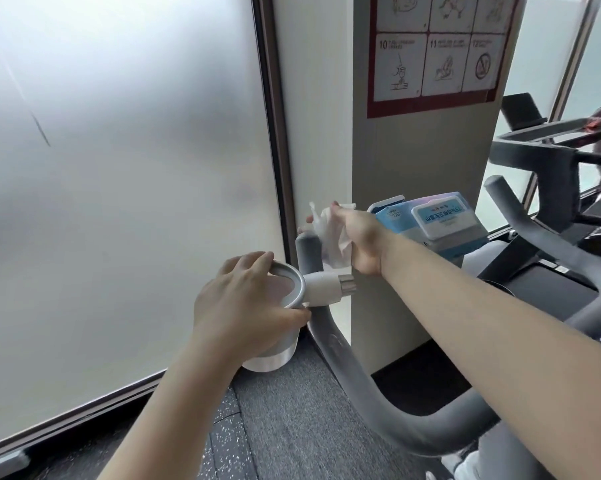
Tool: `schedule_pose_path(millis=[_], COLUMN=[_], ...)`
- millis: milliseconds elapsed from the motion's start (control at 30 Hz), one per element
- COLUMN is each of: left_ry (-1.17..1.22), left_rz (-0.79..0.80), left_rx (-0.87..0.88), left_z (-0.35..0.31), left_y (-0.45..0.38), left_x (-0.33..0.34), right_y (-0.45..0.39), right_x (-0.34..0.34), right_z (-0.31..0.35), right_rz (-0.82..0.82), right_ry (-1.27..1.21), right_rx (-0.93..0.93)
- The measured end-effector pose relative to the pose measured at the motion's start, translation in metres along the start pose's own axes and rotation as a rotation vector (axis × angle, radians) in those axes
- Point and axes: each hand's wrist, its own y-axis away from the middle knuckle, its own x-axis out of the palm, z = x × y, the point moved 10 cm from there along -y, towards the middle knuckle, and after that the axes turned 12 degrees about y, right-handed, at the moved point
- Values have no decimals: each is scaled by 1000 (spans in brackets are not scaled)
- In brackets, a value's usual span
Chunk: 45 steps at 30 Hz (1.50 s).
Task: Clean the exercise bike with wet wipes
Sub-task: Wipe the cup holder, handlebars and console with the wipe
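The exercise bike's grey handlebar (330, 344) curves up at centre, its tip close to the frosted glass panel (119, 188) and the pillar (413, 161). The right hand (356, 237) grips a crumpled wet wipe (332, 240) just beside the tip. The left hand (243, 303) curls around the cup holder (285, 282) clamped to the bar. A wipes pack (437, 220) sits behind the right wrist. Open floor (292, 427) lies below.
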Motion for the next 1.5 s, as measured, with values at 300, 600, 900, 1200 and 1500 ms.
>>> schedule_pose_path(millis=[300, 600, 900, 1200, 1500], left_ry=[-42, 174, 159, 264, 196], left_rz=[73, -295, -240, -383, -307], left_rx=[65, 102, 84, 48, 29], left_z=[-6, 2, 2, 9, 11], left_y=[-2, 15, 10, 18, 14], left_x=[3, -10, -8, -16, -9], right_y=[3, 22, 9, 79, 122], right_x=[16, 23, 29, -1, 41], right_z=[-31, 29, 21, 5, -11], right_rz=[141, -73, 92, -280, -368], right_ry=[-38, 446, 250, 789, 990], right_rx=[76, -275, -221, -465, -765])
